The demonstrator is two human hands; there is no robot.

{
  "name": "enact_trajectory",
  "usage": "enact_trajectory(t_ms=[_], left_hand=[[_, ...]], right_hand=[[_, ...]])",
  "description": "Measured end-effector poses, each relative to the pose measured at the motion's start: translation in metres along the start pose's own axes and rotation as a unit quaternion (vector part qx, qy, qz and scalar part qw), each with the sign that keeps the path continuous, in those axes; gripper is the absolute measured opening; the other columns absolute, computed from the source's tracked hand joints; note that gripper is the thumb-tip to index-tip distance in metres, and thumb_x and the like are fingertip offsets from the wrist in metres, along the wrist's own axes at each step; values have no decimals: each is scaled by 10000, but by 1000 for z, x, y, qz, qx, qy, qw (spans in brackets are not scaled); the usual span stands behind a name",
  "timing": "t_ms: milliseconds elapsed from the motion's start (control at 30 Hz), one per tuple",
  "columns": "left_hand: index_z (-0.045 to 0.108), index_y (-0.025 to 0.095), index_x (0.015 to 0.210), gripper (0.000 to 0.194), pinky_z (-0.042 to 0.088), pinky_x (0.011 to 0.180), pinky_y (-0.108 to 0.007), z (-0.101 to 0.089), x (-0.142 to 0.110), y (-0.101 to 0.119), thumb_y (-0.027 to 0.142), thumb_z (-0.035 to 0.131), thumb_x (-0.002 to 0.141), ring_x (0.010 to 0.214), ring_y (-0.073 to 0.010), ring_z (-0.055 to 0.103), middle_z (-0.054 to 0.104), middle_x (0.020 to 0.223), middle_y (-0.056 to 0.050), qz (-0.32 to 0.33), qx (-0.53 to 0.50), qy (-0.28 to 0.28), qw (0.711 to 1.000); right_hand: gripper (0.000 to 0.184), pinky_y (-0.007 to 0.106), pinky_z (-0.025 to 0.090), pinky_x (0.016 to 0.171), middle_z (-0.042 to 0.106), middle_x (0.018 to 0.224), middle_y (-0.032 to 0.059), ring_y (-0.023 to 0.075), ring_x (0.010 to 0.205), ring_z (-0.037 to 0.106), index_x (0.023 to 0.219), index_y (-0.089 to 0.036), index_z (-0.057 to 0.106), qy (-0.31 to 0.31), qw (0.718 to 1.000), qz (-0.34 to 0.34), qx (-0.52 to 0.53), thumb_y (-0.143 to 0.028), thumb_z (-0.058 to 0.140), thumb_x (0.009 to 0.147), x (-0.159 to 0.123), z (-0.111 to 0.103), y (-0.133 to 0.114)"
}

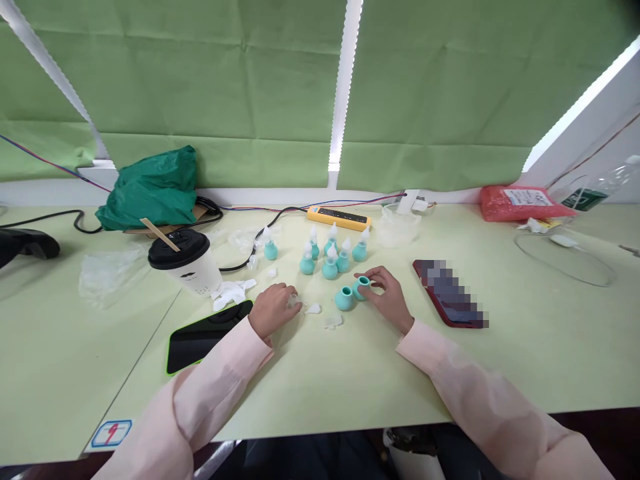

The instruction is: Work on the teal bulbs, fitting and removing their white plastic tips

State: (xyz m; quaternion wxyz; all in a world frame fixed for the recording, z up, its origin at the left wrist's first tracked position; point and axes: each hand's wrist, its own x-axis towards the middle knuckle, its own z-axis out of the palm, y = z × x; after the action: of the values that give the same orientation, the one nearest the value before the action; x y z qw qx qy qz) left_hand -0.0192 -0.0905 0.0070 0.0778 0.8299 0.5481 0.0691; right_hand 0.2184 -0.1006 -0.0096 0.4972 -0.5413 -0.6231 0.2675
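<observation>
the right hand (389, 298) pinches a turquoise pot (359, 292) between thumb and fingers, seemingly steadying it beside its open-mouthed twin (344, 301); the left hand (273, 309) curls at a translucent scrap (295, 302), gripping or not i can't tell; flame-tipped pots (330, 269) cluster behind, perhaps leaving working room

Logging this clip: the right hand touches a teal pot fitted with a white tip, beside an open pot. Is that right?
Not quite: in the head view, the teal pot that the right hand touches is open, with nothing fitted. The other open pot does stand beside it.
</observation>
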Motion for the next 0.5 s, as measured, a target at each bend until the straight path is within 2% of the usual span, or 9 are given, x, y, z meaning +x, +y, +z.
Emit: enact_trajectory(t_ms=[133,233,267,333,433,500], left_hand=[[558,189,940,395,364,590,-267,-7,3,-6,468,442,684,783,-211,521,566,807,-55,11,-19,-26,999],[551,210,964,481,361,569,-247,-19,10,-12,536,495,615,734,-194,523,563,771,-31,35,-58,-58,996],[548,214,968,489,364,569,-242,-23,15,-13,548,490,615,718,-184,522,561,760,-25,43,-75,-51,995],[530,208,993,475,374,590,-241,-29,26,-14,541,441,666,699,-166,519,556,761,-23,43,-102,14,994],[473,188,1071,447,384,641,-261,-31,46,-8,473,395,736,742,-166,517,542,865,-52,10,-97,163,982],[435,181,1114,472,386,651,-275,-26,60,-2,456,421,731,788,-185,513,525,933,-73,-5,-83,202,976]], right_hand=[[195,337,401,714,643,844,49,185,822,577,808,-195,437,-12,999,-19,-44,-195,537,640,-2,3,0],[237,331,402,716,646,821,42,183,791,585,848,-195,442,-8,997,-42,-68,-182,531,627,-4,3,-3],[242,331,403,720,646,817,41,183,786,586,857,-196,443,-8,996,-47,-73,-179,523,630,-5,3,-3],[252,336,402,736,643,818,37,184,787,586,871,-199,442,-10,995,-55,-85,-174,513,631,-6,4,-3],[291,354,391,772,627,843,36,193,817,572,885,-203,441,-6,991,-78,-111,-167,528,610,-8,5,-1],[306,371,380,790,606,881,47,203,842,555,892,-200,448,13,987,-97,-129,-166,536,600,-9,5,0]])
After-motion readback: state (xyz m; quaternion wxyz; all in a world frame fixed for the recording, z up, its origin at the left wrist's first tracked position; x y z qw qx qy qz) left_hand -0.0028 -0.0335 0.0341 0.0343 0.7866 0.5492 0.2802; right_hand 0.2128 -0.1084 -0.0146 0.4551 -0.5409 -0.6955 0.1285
